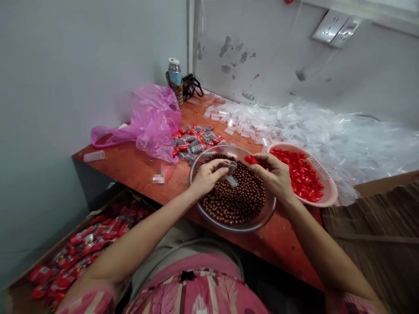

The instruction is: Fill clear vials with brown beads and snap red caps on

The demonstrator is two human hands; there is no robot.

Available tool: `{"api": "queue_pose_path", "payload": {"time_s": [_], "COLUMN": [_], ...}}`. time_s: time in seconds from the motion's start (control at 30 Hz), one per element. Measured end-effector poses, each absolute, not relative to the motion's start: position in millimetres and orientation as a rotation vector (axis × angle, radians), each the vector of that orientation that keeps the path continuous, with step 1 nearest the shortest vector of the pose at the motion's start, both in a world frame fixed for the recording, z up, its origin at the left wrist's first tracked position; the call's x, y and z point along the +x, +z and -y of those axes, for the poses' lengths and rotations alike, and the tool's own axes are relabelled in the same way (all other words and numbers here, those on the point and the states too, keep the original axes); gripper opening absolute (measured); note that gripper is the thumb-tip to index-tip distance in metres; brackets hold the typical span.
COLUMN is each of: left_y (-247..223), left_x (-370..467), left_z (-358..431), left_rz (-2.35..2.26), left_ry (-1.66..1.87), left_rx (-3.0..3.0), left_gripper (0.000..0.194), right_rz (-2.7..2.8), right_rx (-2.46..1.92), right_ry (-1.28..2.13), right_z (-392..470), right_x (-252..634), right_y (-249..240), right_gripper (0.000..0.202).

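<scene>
1. My left hand (208, 175) is pinching a small clear tube (231, 179) at frame centre, over the steel bowl (258, 220) of brown beads (235, 200).
2. My right hand (274, 174) is gripping a red cap (250, 159) beside the pink basket (329, 194).

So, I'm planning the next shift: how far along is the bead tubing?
Done: a small pile of red-capped filled tubes. In hand: left hand holds a clear plastic tube over the metal bowl of brown beads; right hand pinches a red cap. Left: a large heap of empty clear tubes.
</scene>
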State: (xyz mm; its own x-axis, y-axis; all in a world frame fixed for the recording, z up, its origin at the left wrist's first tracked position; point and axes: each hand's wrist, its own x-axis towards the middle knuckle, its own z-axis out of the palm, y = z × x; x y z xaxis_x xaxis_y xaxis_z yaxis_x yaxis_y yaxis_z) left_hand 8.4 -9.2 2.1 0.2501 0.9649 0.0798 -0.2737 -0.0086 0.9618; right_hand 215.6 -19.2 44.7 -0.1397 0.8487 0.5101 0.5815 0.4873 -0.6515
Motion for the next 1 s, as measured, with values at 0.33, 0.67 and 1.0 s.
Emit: {"api": "queue_pose_path", "payload": {"time_s": [0.33, 0.67, 1.0], "left_y": [7.6, 7.6, 5.3], "left_x": [7.3, 7.1, 6.3], "left_z": [17.6, 19.1, 19.3], "left_rz": [-0.877, -0.882, -0.914], "left_ry": [1.189, 1.172, 1.222], "left_rx": [1.611, 1.712, 1.743], "left_gripper": [0.029, 0.029, 0.03], "right_rz": [2.182, 2.157, 2.307], "right_rx": [-1.069, -1.01, -0.943], "right_ry": [0.61, 0.628, 0.256], "right_z": [13.9, 12.0, 15.1], "right_x": [203.9, 201.5, 196.3], "right_y": [58.8, 65.0, 71.4], "right_gripper": [0.029, 0.028, 0.024]}}
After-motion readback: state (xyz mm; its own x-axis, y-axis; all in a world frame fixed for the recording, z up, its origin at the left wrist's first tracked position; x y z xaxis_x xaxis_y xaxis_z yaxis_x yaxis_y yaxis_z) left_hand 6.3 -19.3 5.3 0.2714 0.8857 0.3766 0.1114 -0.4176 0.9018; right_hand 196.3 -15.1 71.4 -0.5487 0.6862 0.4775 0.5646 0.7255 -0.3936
